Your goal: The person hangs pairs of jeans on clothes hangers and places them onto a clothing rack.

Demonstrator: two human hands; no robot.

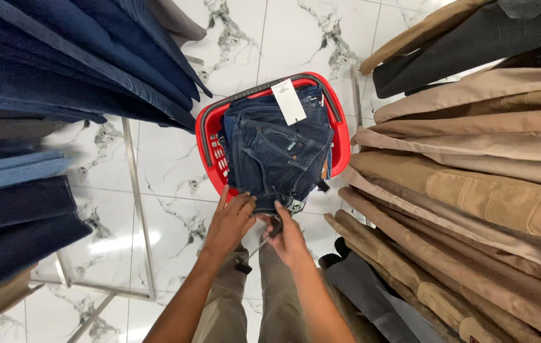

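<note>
A red plastic basket [204, 136] stands on the floor ahead of me, filled with folded dark blue jeans [277, 155] that carry a white paper tag [288, 101]. My left hand [229, 222] rests on the near edge of the jeans, fingers curled over the waistband. My right hand [286, 235] grips the same near edge from the other side, with a dark hanger part between its fingers. Below my hands I see my own legs in olive trousers [270, 292].
Dark and light blue denim hangs on a rack at the left [41, 76]. Tan, brown and dark trousers hang at the right [474, 178]. A chrome rack frame [138, 209] stands on the white marble-pattern floor [169, 165] between them.
</note>
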